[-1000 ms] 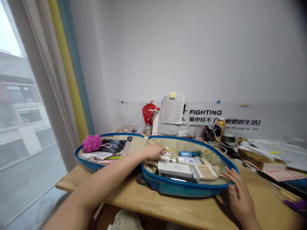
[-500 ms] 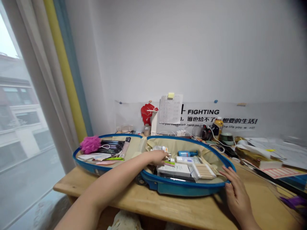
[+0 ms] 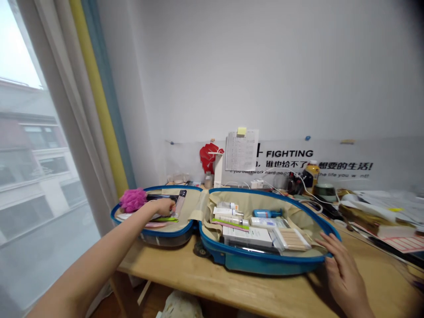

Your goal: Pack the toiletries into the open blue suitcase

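Observation:
A blue-rimmed suitcase lies open in two halves on a wooden table. My left hand is in the left half, over flat black packs and beside a slim pack with a dark top. Its fingers curl downward, and what is under them is hidden. A pink bath puff sits at the far left. In the right half are a green-and-pink strip, a white box, white tubes, a blue bottle and a pack of cotton swabs. My right hand holds the right rim, thumb outside.
Behind the suitcase stand a white lamp, a yellow-labelled bottle and a green jar, with cables between. Papers pile up at the right. A curtained window is on the left.
My left hand has left the right half and moved left over the black packs. The green-and-pink strip now lies uncovered in the right half. My right hand stays on the rim.

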`<state>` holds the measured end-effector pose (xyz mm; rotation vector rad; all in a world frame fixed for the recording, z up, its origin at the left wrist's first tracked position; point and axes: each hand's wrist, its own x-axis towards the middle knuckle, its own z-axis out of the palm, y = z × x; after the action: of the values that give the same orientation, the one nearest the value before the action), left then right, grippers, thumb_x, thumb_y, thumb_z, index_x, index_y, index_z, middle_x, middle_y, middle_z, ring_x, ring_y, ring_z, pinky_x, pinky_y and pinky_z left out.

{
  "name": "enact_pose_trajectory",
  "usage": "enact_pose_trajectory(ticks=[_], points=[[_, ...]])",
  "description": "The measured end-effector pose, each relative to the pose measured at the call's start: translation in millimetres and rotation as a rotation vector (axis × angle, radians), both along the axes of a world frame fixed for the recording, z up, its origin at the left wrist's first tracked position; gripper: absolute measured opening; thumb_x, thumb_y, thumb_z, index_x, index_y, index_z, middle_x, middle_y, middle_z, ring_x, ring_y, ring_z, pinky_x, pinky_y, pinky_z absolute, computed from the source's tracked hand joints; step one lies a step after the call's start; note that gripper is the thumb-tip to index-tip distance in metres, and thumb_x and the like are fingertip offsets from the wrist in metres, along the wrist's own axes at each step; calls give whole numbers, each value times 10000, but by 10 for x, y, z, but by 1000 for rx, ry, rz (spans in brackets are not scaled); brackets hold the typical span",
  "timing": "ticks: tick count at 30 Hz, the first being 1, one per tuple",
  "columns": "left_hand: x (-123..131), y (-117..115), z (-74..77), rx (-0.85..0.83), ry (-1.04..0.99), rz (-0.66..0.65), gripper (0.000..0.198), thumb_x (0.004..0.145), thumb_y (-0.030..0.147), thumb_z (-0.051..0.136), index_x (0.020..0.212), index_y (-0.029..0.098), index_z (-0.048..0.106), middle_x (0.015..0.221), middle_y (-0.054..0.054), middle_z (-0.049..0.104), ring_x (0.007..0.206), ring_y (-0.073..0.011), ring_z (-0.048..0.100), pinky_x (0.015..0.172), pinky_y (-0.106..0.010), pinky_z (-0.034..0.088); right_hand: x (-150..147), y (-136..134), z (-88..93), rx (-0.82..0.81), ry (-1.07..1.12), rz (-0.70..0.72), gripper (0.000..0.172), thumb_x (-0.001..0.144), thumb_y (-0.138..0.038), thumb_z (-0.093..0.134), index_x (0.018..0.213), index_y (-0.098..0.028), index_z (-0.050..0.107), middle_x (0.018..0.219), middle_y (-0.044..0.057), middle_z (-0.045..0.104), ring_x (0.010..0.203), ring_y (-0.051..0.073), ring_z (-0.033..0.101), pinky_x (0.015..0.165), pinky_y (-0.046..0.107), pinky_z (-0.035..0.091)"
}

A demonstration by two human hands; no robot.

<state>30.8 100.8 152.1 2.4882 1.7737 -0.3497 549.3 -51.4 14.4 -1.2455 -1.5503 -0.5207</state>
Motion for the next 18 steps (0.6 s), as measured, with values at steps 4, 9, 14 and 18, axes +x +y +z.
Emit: enact_pose_trajectory(ticks=[4, 9, 14, 18], points=[[-140, -50, -167, -57, 72, 1, 438, 578, 103, 600, 993, 211, 694, 993, -79, 711, 893, -263, 646, 749, -302, 474, -7, -4, 16, 19, -15, 12, 353, 941, -401, 334, 1095, -215, 592, 1229, 115, 616, 1261, 301, 505, 1004, 523, 440], [-168, -30, -251, -21, 107, -13, 367, 626, 177, 615, 978, 240, 692, 1085, -93, 681, 986, -277, 621, 820, -324, 458, -1, 13, -19, 32, 12, 7, 357, 935, -415, 342, 1091, -224, 601, 1231, 103, 618, 1259, 301, 508, 1015, 524, 435], [-222, -53, -291, 17, 105, -33, 228, 753, 265, 558, 935, 190, 674, 1072, -129, 674, 974, -278, 625, 836, -337, 460, -16, 5, -22, 7, 25, 7, 368, 933, -421, 334, 1078, -215, 601, 1220, 115, 620, 1268, 300, 501, 1016, 517, 432], [-192, -87, -183, 124, -7, 26, 364, 923, 328, 332, 1119, 162, 590, 1101, -146, 668, 971, -258, 635, 855, -344, 456, -29, -3, -14, 12, 36, 9, 384, 929, -431, 330, 1080, -208, 605, 1226, 119, 617, 1269, 302, 499, 1028, 505, 419]])
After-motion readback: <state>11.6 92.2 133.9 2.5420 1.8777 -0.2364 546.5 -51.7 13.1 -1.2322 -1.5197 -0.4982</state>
